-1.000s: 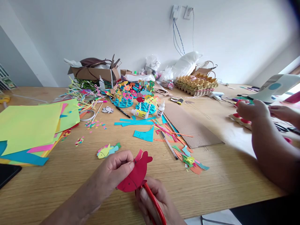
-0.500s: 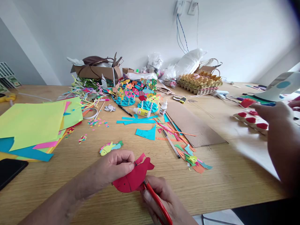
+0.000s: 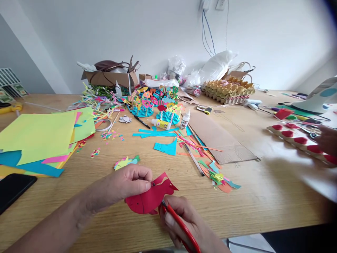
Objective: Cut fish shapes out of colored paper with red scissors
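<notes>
Between the thumb and fingers of my left hand (image 3: 135,181) is a red paper fish (image 3: 149,199), its drawn eye and gill line facing me. My right hand (image 3: 181,219) is closed round red-handled scissors (image 3: 181,226), whose blades meet the fish's lower edge near the tail. Most of the blades is hidden behind the paper. A loose red strip stands up along the fish's upper edge. Just beyond my left hand lie several cut paper fish (image 3: 126,162) in yellow and teal, partly covered by that hand.
Coloured paper sheets (image 3: 34,135) and a black phone (image 3: 17,191) lie left. Glue bottles (image 3: 185,119), a pen (image 3: 194,160), paper scraps (image 3: 218,177) and cardboard (image 3: 221,140) spread across the middle. At right, another person's hand (image 3: 328,140) is beside a red-dotted white piece (image 3: 300,140).
The scissors have shifted slightly along the fish's lower edge, and the red strip at the tail stands out more. At right, the other person's hand has drawn back toward the edge.
</notes>
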Demonstrator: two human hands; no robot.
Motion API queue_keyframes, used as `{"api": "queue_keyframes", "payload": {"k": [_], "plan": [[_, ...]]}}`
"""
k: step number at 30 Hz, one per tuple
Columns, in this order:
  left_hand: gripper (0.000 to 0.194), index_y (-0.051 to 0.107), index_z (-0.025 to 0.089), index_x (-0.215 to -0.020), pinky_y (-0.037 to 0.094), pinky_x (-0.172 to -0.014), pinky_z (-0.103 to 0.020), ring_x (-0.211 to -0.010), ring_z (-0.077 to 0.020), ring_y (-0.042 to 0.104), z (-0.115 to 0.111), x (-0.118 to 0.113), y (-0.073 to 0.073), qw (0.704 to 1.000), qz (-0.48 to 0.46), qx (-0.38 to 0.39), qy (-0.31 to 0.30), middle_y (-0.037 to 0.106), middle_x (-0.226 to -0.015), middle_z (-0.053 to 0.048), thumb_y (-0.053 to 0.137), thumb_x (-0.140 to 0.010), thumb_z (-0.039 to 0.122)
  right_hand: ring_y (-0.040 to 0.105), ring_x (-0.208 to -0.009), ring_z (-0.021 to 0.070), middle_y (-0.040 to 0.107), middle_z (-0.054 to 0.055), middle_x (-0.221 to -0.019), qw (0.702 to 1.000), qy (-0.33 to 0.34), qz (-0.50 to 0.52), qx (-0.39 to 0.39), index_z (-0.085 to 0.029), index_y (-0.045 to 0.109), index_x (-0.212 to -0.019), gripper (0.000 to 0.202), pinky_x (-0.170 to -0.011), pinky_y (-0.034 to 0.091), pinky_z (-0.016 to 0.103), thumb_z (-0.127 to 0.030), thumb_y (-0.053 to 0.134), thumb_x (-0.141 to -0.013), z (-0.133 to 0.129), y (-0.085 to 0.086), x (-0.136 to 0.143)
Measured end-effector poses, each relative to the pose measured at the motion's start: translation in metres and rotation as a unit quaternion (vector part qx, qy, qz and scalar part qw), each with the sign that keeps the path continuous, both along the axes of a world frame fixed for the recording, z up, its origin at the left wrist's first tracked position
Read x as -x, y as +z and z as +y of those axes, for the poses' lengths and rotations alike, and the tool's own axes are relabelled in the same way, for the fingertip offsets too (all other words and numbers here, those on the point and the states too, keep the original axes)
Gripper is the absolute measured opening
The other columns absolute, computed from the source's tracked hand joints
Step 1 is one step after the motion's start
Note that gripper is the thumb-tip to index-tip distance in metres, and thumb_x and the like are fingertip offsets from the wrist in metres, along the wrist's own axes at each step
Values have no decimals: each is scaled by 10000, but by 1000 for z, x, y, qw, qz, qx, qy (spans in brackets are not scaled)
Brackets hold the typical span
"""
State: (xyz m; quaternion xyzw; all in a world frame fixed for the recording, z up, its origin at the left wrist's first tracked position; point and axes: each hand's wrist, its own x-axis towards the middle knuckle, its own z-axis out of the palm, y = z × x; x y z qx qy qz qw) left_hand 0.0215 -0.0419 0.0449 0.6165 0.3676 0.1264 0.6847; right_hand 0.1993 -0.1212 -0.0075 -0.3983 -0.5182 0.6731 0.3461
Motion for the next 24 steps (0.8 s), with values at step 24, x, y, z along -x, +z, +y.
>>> {"api": "queue_keyframes", "payload": {"k": [24], "plan": [[173,445,184,-610,216,-476,-209,-529,-93,331,2,0,3,999,27,-16,-15,414,-579,55,511,-743,271,235,-435,65,270,-69,-487,991,3,-92,-97,-203,301,-576,382,-392,182,206,-419,438,-860,2,-1,-4]]}}
